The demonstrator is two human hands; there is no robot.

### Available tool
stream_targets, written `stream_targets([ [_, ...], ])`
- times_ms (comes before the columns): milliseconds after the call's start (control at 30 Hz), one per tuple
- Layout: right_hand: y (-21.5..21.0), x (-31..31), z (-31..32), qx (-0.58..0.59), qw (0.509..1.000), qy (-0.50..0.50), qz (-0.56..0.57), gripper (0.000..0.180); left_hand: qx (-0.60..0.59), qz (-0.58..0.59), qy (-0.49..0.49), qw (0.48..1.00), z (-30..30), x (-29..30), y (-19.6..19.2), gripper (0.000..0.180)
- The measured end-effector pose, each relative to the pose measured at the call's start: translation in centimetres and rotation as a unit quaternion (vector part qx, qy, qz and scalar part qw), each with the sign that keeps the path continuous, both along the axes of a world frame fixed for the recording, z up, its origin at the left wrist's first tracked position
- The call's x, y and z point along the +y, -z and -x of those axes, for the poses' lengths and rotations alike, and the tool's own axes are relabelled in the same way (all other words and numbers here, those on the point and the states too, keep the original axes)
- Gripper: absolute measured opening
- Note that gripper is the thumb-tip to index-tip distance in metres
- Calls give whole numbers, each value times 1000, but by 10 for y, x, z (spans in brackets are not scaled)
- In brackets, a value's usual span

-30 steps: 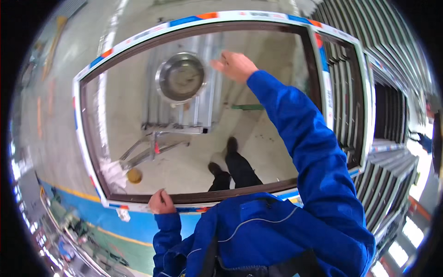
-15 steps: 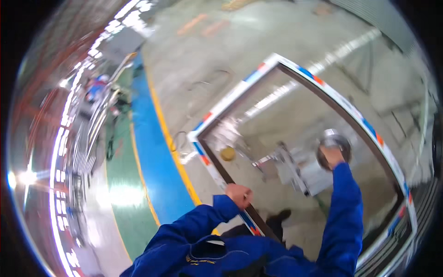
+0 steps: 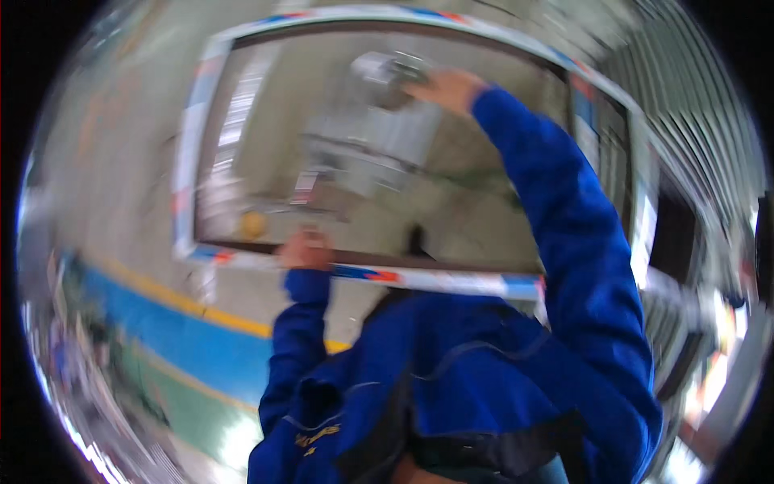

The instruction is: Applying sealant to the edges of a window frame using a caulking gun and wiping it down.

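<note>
A large glazed window frame (image 3: 403, 278), dark inside and wrapped in white film with blue and orange patches, lies before me. My left hand (image 3: 306, 248) is closed on its near edge, left of the middle; the fingers are blurred. My right arm stretches across the glass pane (image 3: 476, 181). Near the pane's far side, my right hand (image 3: 451, 87) grips a round, shiny silver-and-dark object (image 3: 391, 79); blur hides its exact kind. A small round yellow thing (image 3: 253, 225) shows at the pane's near left corner, on or beneath the glass I cannot tell.
Blue floor strip (image 3: 177, 310) with a yellow line runs at the lower left, a green strip beside it. Grey ribbed panels or stacked profiles (image 3: 685, 105) stand along the right. Blurred equipment and lights line the left rim.
My view has swung to the right, so the frame now lies straight across in front of me. My right hand still has the round object; my left hand stays on the near edge.
</note>
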State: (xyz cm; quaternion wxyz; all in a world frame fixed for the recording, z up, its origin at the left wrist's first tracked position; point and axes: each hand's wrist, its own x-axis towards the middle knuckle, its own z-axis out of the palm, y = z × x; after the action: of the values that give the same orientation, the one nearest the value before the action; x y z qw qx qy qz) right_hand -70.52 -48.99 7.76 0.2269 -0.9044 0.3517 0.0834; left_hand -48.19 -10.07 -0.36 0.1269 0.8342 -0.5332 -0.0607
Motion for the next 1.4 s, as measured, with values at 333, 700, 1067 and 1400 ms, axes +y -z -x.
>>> stream_targets([
  [333, -141, 199, 347, -18, 886, 461, -53, 52, 54, -3, -55, 997, -1, 5, -5, 40],
  [700, -122, 291, 558, -41, 763, 639, -87, 64, 155, 111, -47, 981, 11, 8, 4, 46],
  [1067, -53, 256, 552, -177, 788, 451, -379, 74, 213, 99, 12, 972, 290, -37, -21, 32],
  [1400, -16, 235, 540, -216, 854, 234, -412, 90, 102, 49, 24, 993, 317, -43, -13, 34],
])
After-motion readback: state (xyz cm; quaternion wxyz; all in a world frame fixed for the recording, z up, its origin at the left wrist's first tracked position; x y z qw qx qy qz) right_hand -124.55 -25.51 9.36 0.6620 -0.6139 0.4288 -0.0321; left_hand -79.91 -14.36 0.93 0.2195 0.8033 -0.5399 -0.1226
